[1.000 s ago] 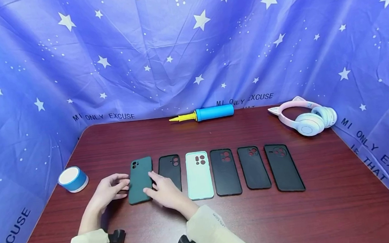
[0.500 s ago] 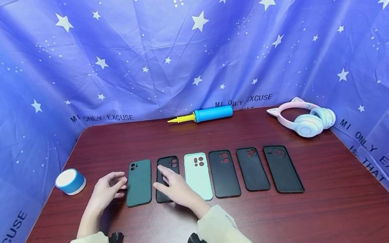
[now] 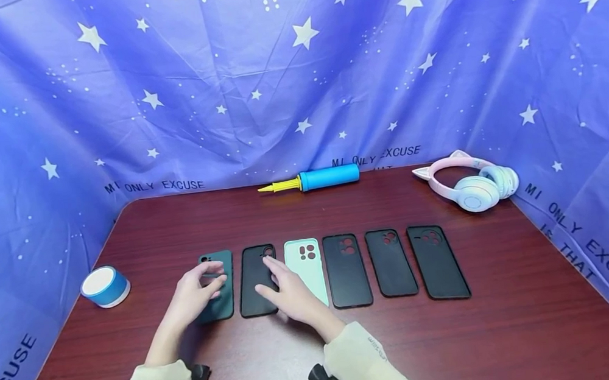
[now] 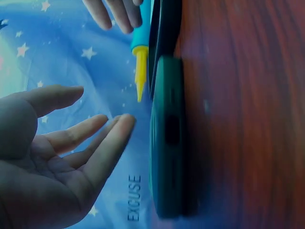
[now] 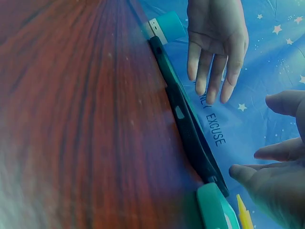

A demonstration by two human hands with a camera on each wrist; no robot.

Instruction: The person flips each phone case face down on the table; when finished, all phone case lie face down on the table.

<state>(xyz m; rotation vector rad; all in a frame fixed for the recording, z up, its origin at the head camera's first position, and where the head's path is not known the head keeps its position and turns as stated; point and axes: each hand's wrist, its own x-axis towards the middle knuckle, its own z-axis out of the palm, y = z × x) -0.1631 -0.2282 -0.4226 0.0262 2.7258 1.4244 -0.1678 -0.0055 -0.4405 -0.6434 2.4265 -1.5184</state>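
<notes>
Several phone cases lie in a row on the dark red table (image 3: 463, 346). My left hand (image 3: 199, 289) hovers open over the dark green case (image 3: 221, 296) at the row's left end. In the left wrist view its fingers (image 4: 102, 143) are straight and clear of that green case (image 4: 167, 138). My right hand (image 3: 286, 289) is spread open above the black case (image 3: 255, 277) and the mint case (image 3: 306, 266) beside it. In the right wrist view its fingertips (image 5: 238, 171) hang close above the black case (image 5: 190, 129); I cannot tell whether they touch it.
Three more black cases (image 3: 391, 261) continue the row to the right. A blue and white round speaker (image 3: 104, 287) sits near the left edge. A blue pump with a yellow nozzle (image 3: 325, 177) and pink cat-ear headphones (image 3: 472, 189) lie at the back. Star-printed blue cloth surrounds the table.
My right hand left the green case and moved right to the black and mint cases. My left hand moved right, from beside the green case to above it.
</notes>
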